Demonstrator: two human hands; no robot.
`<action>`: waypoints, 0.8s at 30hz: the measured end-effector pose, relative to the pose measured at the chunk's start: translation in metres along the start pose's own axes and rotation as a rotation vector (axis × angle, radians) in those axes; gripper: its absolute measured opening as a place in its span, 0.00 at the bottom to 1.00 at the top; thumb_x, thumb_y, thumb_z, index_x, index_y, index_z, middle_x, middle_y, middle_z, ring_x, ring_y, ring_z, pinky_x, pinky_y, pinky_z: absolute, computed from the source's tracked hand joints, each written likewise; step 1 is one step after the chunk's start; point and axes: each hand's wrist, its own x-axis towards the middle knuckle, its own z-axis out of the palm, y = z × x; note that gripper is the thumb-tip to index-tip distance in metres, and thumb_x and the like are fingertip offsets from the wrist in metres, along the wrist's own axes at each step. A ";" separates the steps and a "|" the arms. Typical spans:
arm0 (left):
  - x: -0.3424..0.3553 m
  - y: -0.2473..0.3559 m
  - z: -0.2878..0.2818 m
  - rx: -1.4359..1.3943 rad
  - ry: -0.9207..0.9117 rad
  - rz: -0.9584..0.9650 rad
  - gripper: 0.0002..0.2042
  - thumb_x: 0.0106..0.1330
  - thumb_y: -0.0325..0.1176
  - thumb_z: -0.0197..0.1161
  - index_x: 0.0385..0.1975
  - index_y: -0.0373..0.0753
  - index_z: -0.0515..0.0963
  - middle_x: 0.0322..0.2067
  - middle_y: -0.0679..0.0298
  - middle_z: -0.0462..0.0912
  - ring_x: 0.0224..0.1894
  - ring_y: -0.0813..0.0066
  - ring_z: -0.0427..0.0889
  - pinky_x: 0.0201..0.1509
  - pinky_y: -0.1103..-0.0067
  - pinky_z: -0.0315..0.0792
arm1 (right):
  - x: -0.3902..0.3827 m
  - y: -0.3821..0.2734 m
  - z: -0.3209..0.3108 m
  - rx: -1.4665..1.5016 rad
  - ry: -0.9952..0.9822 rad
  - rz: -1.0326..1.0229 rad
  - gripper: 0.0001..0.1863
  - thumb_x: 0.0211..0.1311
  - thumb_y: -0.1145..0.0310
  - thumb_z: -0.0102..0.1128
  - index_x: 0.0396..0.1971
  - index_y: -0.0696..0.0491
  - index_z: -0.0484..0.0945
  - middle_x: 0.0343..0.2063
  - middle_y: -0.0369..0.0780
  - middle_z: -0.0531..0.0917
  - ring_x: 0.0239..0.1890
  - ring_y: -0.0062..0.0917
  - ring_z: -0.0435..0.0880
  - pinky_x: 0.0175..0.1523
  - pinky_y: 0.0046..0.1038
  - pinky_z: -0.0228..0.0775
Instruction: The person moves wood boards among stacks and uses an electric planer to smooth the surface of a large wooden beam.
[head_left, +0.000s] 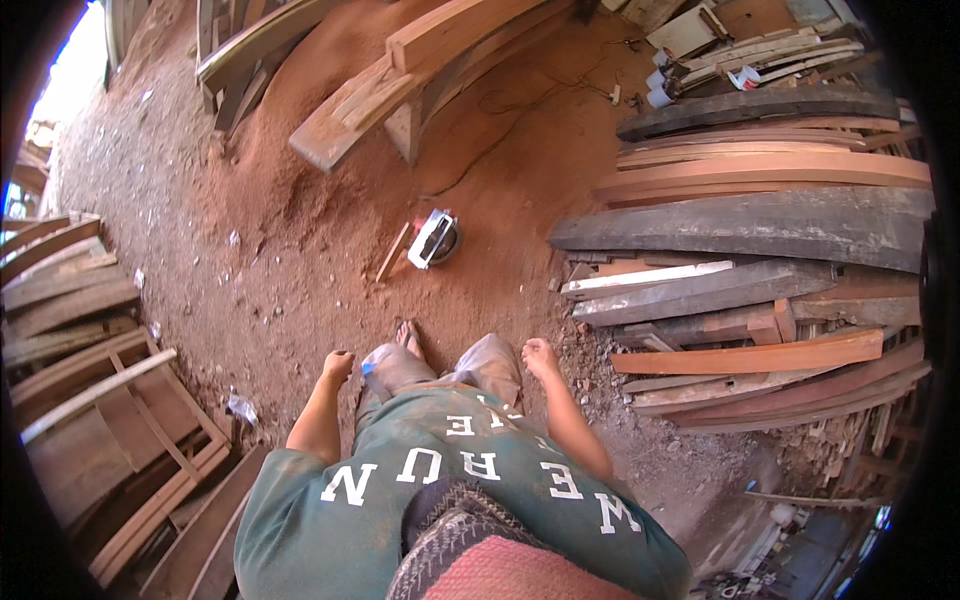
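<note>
Both my arms hang at my sides as I stand on the brown dirt floor. My left hand point(340, 364) is beside my left thigh, its fingers curled in, with no object showing in it. On the other side my right hand point(540, 359) is loosely closed near my right leg, also with nothing visible in it. Ahead of my feet, a white and black power tool point(434, 240), which looks like a hand-held circular saw, lies on the ground. A short strip of wood point(395, 252) lies just to its left. Neither hand touches these things.
A tall stack of planks point(740, 225) lines the right side. Wooden frames and boards point(120, 400) lean at the left. Ahead, a thick beam point(430, 60) rests raised over reddish sawdust point(270, 150). A thin dark cord point(480, 160) runs across the ground.
</note>
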 end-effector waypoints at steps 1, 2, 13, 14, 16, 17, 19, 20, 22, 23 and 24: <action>0.002 0.022 -0.002 0.001 0.025 0.025 0.18 0.71 0.41 0.63 0.56 0.42 0.82 0.41 0.64 0.85 0.38 0.69 0.84 0.37 0.70 0.77 | 0.000 -0.009 -0.001 -0.067 0.009 -0.114 0.25 0.67 0.57 0.65 0.58 0.57 0.80 0.52 0.50 0.88 0.55 0.40 0.88 0.63 0.39 0.77; 0.005 0.044 -0.003 0.002 0.047 0.028 0.18 0.71 0.41 0.63 0.56 0.42 0.82 0.41 0.64 0.85 0.38 0.69 0.84 0.37 0.70 0.77 | -0.001 -0.018 0.001 -0.007 -0.072 -0.133 0.31 0.68 0.56 0.65 0.65 0.58 0.75 0.58 0.54 0.85 0.61 0.44 0.84 0.67 0.40 0.74; 0.040 0.289 0.111 -0.033 -0.106 0.101 0.17 0.68 0.31 0.65 0.56 0.39 0.82 0.31 0.62 0.89 0.28 0.71 0.88 0.28 0.74 0.77 | 0.147 -0.044 -0.050 -0.001 -0.268 -0.221 0.30 0.72 0.49 0.65 0.63 0.56 0.80 0.53 0.50 0.88 0.53 0.37 0.88 0.59 0.34 0.80; 0.040 0.315 0.128 -0.028 -0.151 0.118 0.15 0.68 0.31 0.65 0.54 0.39 0.83 0.32 0.61 0.89 0.30 0.69 0.89 0.29 0.73 0.78 | 0.176 -0.048 -0.065 0.086 -0.225 -0.285 0.28 0.72 0.51 0.66 0.60 0.57 0.82 0.51 0.49 0.89 0.51 0.36 0.89 0.57 0.34 0.80; 0.038 0.358 0.155 0.025 -0.210 0.057 0.12 0.68 0.31 0.66 0.50 0.39 0.86 0.35 0.59 0.89 0.33 0.65 0.92 0.31 0.71 0.81 | 0.223 -0.053 -0.098 0.112 -0.123 -0.185 0.24 0.71 0.53 0.66 0.56 0.57 0.84 0.47 0.46 0.91 0.48 0.33 0.90 0.54 0.33 0.81; 0.038 0.382 0.166 0.496 -0.275 0.295 0.12 0.67 0.31 0.67 0.48 0.38 0.87 0.35 0.59 0.89 0.35 0.64 0.92 0.32 0.71 0.81 | 0.243 -0.050 -0.123 0.046 -0.047 -0.231 0.18 0.70 0.57 0.67 0.48 0.56 0.87 0.43 0.44 0.91 0.46 0.33 0.90 0.54 0.35 0.81; 0.044 0.441 0.192 1.469 -0.382 0.711 0.11 0.66 0.32 0.67 0.46 0.38 0.87 0.36 0.59 0.89 0.38 0.62 0.92 0.33 0.70 0.82 | 0.271 -0.041 -0.168 0.125 0.022 -0.217 0.14 0.70 0.59 0.67 0.41 0.55 0.89 0.34 0.42 0.90 0.37 0.29 0.89 0.42 0.33 0.82; 0.046 0.468 0.207 1.093 -0.262 0.620 0.10 0.65 0.33 0.68 0.43 0.36 0.87 0.34 0.59 0.89 0.35 0.65 0.91 0.33 0.70 0.82 | 0.285 -0.036 -0.194 0.166 -0.003 -0.099 0.14 0.70 0.59 0.66 0.40 0.55 0.89 0.32 0.41 0.90 0.33 0.27 0.89 0.37 0.32 0.81; 0.047 0.507 0.238 0.407 -0.054 0.335 0.10 0.63 0.35 0.69 0.36 0.34 0.87 0.30 0.60 0.89 0.30 0.72 0.87 0.33 0.71 0.81 | 0.311 -0.019 -0.244 0.267 -0.020 0.016 0.14 0.72 0.59 0.64 0.39 0.56 0.88 0.29 0.39 0.88 0.26 0.24 0.85 0.29 0.30 0.77; 0.052 0.532 0.252 0.240 -0.106 0.307 0.10 0.63 0.35 0.67 0.33 0.34 0.87 0.32 0.60 0.89 0.33 0.72 0.87 0.36 0.70 0.81 | 0.323 -0.008 -0.268 0.324 -0.009 0.075 0.14 0.74 0.60 0.61 0.40 0.56 0.87 0.27 0.40 0.88 0.23 0.24 0.83 0.28 0.30 0.75; 0.060 0.557 0.258 0.339 -0.117 0.315 0.11 0.62 0.33 0.68 0.38 0.32 0.87 0.33 0.61 0.89 0.33 0.72 0.87 0.36 0.72 0.81 | 0.338 -0.003 -0.283 0.079 0.120 0.185 0.14 0.75 0.61 0.60 0.41 0.56 0.86 0.26 0.40 0.87 0.24 0.24 0.84 0.26 0.30 0.75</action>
